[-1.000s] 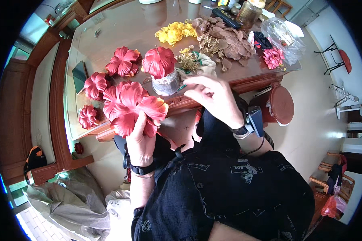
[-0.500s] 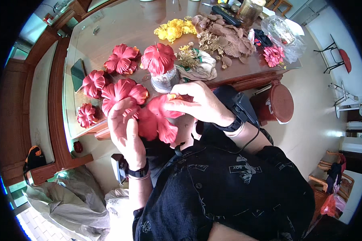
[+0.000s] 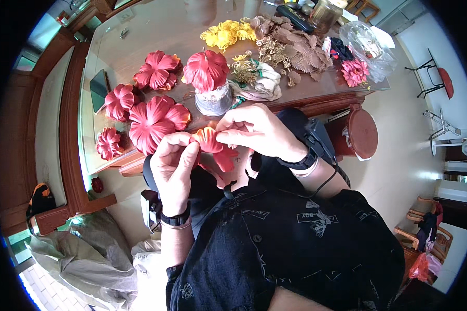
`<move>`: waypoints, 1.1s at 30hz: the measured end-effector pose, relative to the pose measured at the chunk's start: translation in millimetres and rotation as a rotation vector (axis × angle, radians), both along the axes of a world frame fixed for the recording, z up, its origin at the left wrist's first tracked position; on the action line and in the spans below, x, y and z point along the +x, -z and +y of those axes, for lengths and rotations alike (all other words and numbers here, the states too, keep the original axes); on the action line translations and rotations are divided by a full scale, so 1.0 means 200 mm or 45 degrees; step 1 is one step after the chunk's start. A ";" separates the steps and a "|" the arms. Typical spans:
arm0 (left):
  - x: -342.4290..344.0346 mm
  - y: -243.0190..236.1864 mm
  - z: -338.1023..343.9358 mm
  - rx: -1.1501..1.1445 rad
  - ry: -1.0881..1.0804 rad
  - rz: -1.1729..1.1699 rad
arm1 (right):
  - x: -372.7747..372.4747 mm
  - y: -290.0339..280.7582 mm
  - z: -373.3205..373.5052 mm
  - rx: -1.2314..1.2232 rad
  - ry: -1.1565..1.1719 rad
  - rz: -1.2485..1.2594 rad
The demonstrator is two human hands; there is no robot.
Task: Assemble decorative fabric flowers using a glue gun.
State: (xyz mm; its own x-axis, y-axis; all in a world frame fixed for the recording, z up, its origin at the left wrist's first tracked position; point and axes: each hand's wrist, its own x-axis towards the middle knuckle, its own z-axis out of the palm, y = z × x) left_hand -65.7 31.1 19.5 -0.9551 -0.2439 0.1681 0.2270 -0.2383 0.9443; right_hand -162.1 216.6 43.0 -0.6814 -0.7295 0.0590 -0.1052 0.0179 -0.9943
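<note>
My left hand and my right hand both pinch a red paper flower held in front of my chest, just off the table's near edge. Its petals hang down between my fingers. On the glass-topped wooden table right beyond my hands lies a large finished red flower. Another red flower stands upright in a grey pot.
More red flowers lie on the table's left part beside a dark phone. Yellow flowers, brown paper leaves, a pink flower and a clear bag sit farther back. A brown bin stands on the floor.
The flower in my hands has come away from the table toward my chest. The big red flower now lies on the table, and my fingers have closed in on a smaller red piece.
</note>
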 end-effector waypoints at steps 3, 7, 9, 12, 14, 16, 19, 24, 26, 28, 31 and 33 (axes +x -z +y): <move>0.02 0.01 0.01 0.051 0.029 -0.068 | 0.03 0.01 -0.02 -0.112 0.036 0.084; 0.03 0.02 0.02 0.047 0.127 -0.102 | 0.05 -0.01 -0.02 -0.031 0.091 0.165; 0.03 0.01 0.03 0.046 0.125 -0.077 | 0.05 -0.01 -0.02 -0.058 0.080 0.176; 0.03 0.02 0.03 0.011 0.117 -0.080 | 0.06 -0.03 -0.02 -0.030 0.022 0.075; 0.02 0.03 0.03 -0.072 0.118 -0.015 | 0.04 -0.03 0.00 0.032 0.030 0.479; 0.02 0.04 0.03 -0.148 0.101 0.071 | 0.05 -0.02 0.00 0.036 0.069 0.618; 0.02 0.02 0.04 -0.188 0.125 0.086 | 0.05 -0.02 0.01 0.011 0.120 0.818; 0.00 0.09 0.01 -0.320 0.095 0.173 | 0.07 -0.03 0.01 0.019 0.117 1.198; 0.00 0.09 0.02 -0.268 0.108 0.158 | 0.07 -0.02 0.01 0.039 0.108 1.202; 0.00 0.08 0.03 -0.227 0.103 0.148 | 0.07 -0.01 0.01 0.051 0.115 1.182; 0.00 0.09 0.02 -0.238 0.126 0.130 | 0.08 0.00 0.00 0.061 0.138 1.104; 0.01 0.06 0.04 -0.097 0.170 0.085 | 0.09 0.00 -0.01 0.069 0.129 1.033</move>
